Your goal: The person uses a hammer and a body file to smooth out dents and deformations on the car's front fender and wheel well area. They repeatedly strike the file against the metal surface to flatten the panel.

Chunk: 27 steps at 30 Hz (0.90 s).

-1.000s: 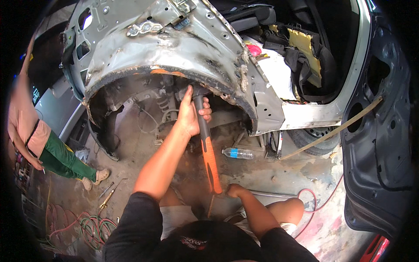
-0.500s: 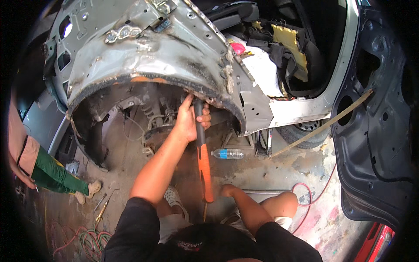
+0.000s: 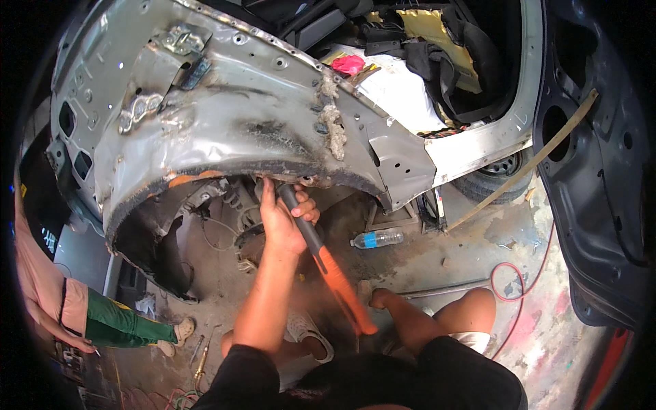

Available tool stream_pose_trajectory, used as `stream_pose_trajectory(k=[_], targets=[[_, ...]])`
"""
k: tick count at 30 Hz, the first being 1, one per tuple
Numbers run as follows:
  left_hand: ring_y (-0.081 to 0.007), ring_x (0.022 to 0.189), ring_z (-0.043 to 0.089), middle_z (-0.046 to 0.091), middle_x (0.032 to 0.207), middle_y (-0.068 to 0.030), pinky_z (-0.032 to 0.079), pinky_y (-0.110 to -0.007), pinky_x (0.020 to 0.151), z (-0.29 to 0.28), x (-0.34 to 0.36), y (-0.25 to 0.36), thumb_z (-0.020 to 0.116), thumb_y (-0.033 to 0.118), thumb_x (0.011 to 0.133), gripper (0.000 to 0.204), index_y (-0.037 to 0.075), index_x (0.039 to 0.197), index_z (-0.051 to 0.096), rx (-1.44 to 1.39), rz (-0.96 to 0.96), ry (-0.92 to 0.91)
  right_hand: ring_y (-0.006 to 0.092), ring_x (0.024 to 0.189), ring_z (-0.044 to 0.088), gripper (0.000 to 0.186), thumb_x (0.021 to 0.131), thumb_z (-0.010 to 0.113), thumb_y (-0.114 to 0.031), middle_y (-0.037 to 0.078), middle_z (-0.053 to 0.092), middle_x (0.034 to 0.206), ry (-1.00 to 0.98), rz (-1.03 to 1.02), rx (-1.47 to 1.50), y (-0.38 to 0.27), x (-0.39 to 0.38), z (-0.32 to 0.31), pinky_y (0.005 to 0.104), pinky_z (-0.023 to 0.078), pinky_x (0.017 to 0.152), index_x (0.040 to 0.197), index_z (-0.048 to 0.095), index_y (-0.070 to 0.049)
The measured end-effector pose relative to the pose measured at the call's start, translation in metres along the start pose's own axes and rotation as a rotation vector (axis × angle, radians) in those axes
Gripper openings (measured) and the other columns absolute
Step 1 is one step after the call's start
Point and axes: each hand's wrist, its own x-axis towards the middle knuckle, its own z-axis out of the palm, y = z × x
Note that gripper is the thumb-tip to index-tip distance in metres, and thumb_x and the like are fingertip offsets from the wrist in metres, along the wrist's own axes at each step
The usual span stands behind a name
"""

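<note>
My left hand (image 3: 283,222) reaches up to the torn edge of a grey car body's wheel arch (image 3: 225,171), fingers wrapped round the black part of a long black-and-orange tool handle (image 3: 335,280). The upper end of this tool meets the arch edge, and what lies beyond is hidden. Its orange part slants down to the right, toward my lap. My right hand (image 3: 384,298) is a low fist in front of my right knee. A blurred brownish block shows beside that fist, but what the fingers hold is hidden.
A metal bar (image 3: 447,290) lies right of my fist, near a red hose (image 3: 512,297). A water bottle (image 3: 379,238) lies on the floor. A wooden stick (image 3: 523,164) leans against a dark door panel (image 3: 594,178). Someone in green trousers (image 3: 113,314) stands at left.
The lower orange end of the tool has swung to the right while my left hand stays at the arch edge. The whole view has shifted and turned slightly.
</note>
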Motion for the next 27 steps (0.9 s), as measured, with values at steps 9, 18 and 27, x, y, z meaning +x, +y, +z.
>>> stream_pose_trajectory(k=[9,18,27], targets=[[-0.0064,0.051,0.044,0.055,0.075,0.0002,0.040,-0.025,0.052,0.022,-0.027,-0.018,0.052,0.066,0.100,0.062,0.004,0.098,0.058,-0.056,-0.135,-0.038,0.0379,0.103,0.070,0.053,0.089,0.061,-0.046,0.024,0.073,0.108,0.022,0.082,0.170,-0.002,-0.024,-0.018,0.0458,0.053,0.092,0.105,0.076,0.002],[-0.0101,0.049,0.046,0.055,0.071,-0.0013,0.042,-0.029,0.053,-0.030,-0.010,0.004,0.048,0.067,0.102,0.064,0.004,0.099,0.059,-0.016,-0.013,-0.006,0.0388,0.119,0.065,0.050,0.093,0.061,-0.041,0.027,0.068,0.125,0.002,0.036,0.086,-0.008,-0.024,-0.026,0.0488,0.050,0.098,0.112,0.075,0.003],[-0.0099,0.044,0.041,0.044,0.066,0.0013,0.038,-0.031,0.051,0.018,-0.008,0.003,0.039,0.065,0.105,0.065,0.003,0.099,0.059,0.080,-0.122,-0.161,0.0371,0.129,0.060,0.053,0.086,0.066,-0.030,0.021,0.062,0.139,-0.066,0.138,0.021,-0.025,-0.025,0.031,0.0467,0.052,0.103,0.131,0.066,0.000]])
